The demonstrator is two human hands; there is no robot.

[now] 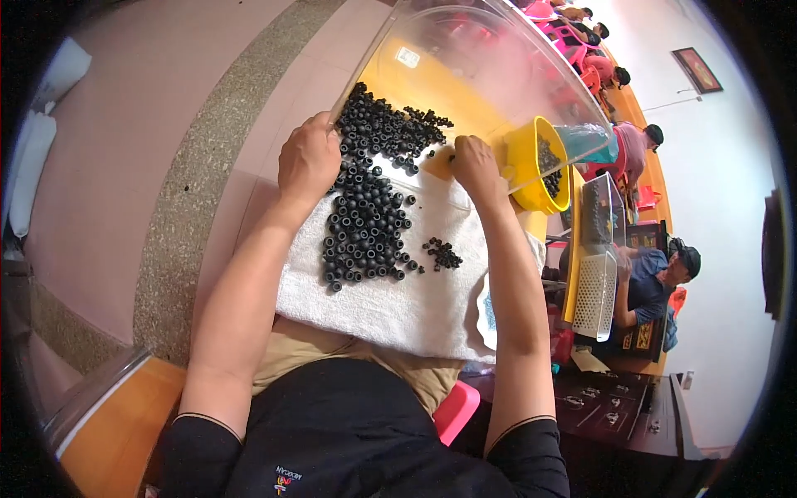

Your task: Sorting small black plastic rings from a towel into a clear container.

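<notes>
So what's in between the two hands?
Lots of small black pieces lie between the left hand and the right hand, mostly nearer the left one. The head view shows this.

Black shirt (349, 419) — pale lettering (290, 470) beside a coloured emblem (284, 480) on the front. Clear bin (519, 62) — a white label (407, 56), its print too small to read.

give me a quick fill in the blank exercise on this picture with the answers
1. The tub beside the right hand is ____ in colour.
2. The towel is ____ in colour.
3. On the towel, the smaller pile of black pieces lies to the ____ of the larger pile.

Missing words: yellow; white; right.
</notes>
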